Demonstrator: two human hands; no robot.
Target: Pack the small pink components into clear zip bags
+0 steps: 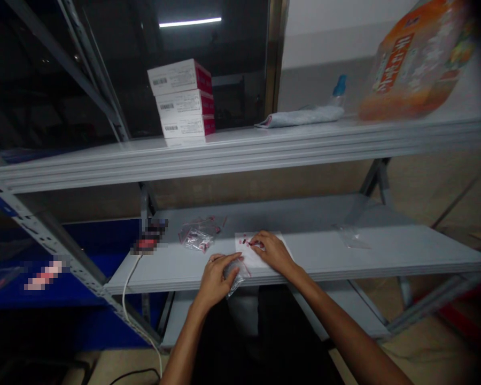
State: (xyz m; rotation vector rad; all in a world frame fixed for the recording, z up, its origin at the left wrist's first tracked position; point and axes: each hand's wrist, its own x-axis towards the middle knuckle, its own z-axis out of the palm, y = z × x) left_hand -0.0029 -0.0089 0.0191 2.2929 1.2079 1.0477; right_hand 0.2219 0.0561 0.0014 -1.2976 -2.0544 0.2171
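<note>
A white sheet of paper [260,260] lies near the front edge of the lower shelf, with several small red and dark pieces [243,241] on its upper left part. My left hand [217,277] grips a small clear plastic bag [236,276] between thumb and fingers, at the shelf's edge beside the sheet. The bag has a red line near its mouth and hangs partly over the edge. Over the sheet, my right hand [273,251] is closed in a pinch at the small pieces. What its fingertips hold is too small to name.
Several clear bags with red contents [200,239] lie left of the sheet; another clear bag [353,237] lies to the right. A blurred-out device [150,238] with a white cable [125,291] is at left. The upper shelf [232,152] bears white boxes [184,101] and an orange package [417,64].
</note>
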